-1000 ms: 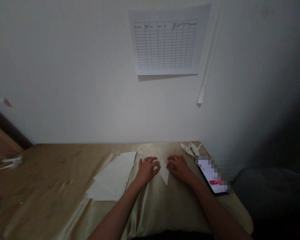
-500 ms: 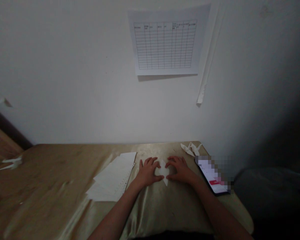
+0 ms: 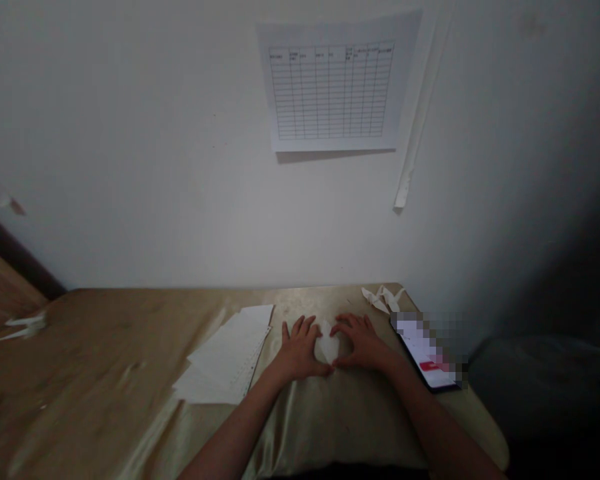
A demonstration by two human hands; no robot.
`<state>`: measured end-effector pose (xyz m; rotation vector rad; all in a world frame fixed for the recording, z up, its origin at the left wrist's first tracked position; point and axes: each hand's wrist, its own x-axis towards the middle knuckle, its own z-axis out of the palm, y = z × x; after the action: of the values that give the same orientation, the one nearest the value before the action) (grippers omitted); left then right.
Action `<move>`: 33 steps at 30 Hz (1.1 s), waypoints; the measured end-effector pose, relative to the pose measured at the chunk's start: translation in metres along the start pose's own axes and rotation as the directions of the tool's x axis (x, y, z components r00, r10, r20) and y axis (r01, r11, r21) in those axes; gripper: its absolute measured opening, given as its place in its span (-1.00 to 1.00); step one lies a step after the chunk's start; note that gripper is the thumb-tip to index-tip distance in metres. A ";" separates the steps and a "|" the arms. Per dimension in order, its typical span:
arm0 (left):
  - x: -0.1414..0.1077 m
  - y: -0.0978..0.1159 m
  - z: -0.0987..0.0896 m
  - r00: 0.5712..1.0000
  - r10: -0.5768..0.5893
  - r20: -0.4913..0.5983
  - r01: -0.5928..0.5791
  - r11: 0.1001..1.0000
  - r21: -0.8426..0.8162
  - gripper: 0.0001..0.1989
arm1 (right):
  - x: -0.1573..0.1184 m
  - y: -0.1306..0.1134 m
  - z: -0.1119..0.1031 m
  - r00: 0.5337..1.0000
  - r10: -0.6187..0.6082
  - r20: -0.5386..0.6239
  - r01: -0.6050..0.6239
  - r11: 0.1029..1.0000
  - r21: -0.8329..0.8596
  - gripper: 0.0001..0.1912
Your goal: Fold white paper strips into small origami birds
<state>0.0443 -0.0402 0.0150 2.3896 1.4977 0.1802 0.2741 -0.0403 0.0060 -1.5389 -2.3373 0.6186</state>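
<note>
A small folded white paper [image 3: 329,343], roughly diamond-shaped, lies on the cloth-covered table between my two hands. My left hand [image 3: 301,350] is at its left side, with thumb and index finger on the paper's edges and the other fingers spread. From the right, my right hand [image 3: 361,341] touches the same paper with thumb and index finger. Both thumbs meet near its lower tip. Left of my left hand lies a fanned stack of white sheets [image 3: 225,357].
A phone [image 3: 427,353] with a lit screen lies at the table's right edge, partly blurred. Behind it are folded white paper pieces [image 3: 383,298]. More white scraps [image 3: 26,326] lie far left. A printed table sheet [image 3: 330,90] hangs on the wall.
My left hand has shifted slightly right and its thumb has moved down to the paper's lower tip, beside my right thumb. The lower tip is now covered.
</note>
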 end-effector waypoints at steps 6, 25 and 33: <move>0.001 -0.007 0.004 0.999 0.025 -0.023 -0.025 0.999 -0.026 -0.12 | 0.000 0.001 0.001 1.000 -0.001 0.014 0.001 1.000 0.017 -0.18; 0.015 -0.018 0.004 0.983 0.043 -0.177 -0.063 0.992 -0.109 -0.70 | 0.004 0.005 -0.002 0.999 0.016 -0.036 -0.015 0.999 0.034 -0.44; 0.020 -0.023 0.013 0.967 0.090 -0.238 -0.113 0.990 -0.082 -0.56 | 0.004 0.000 -0.002 0.999 0.036 -0.028 -0.036 0.999 -0.002 -0.44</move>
<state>0.0367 -0.0159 -0.0057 2.4374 1.4263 0.5622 0.2739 -0.0363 0.0081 -1.5834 -2.2958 0.5988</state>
